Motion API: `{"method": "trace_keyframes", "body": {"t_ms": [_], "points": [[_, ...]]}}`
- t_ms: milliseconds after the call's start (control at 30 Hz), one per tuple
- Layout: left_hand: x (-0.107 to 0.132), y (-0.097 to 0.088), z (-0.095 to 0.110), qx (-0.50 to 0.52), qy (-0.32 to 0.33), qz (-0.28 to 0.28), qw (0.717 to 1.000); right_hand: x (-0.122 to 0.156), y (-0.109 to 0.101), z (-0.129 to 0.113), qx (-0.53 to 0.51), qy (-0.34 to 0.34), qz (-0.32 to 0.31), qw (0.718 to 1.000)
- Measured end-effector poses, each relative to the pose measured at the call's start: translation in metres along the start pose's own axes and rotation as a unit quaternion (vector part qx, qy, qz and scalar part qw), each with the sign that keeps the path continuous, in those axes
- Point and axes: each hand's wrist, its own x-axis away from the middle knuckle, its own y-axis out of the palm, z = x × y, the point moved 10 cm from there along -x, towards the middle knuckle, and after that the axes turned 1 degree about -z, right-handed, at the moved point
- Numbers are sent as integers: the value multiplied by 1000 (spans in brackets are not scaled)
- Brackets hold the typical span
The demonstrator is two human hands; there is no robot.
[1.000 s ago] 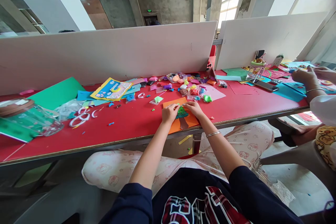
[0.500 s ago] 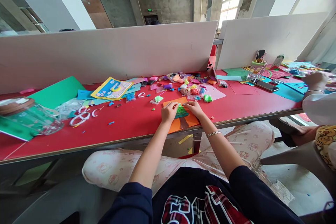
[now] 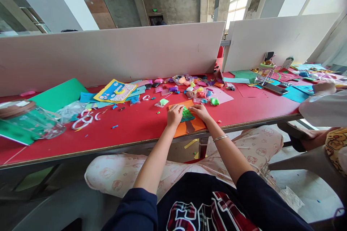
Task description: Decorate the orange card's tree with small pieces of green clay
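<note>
An orange sheet of paper lies at the table's near edge. On it is a tree picture with a green, bumpy clay crown and a brown trunk. My left hand rests at the crown's left side, fingers bent and pinched together. From the right, my right hand reaches over the crown's upper part, its fingers drawn in at the tip. Whatever lies between the fingertips of either hand is too small or hidden to name.
Clay packets are heaped behind the paper, with an opened green one nearby. Leftward lie white scissors, a yellow-framed picture and a clear jar. A co-worker's arm is at right; a white partition stands behind.
My hands stay almost still over the tree's crown. At the right, the co-worker's hand and sleeve have moved lower and a little left.
</note>
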Motion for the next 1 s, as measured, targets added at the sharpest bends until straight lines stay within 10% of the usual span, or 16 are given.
{"method": "trace_keyframes", "body": {"t_ms": [1000], "points": [[0, 2, -4, 3, 3, 11, 1000, 0, 2, 0, 16, 0, -9, 1000]]}}
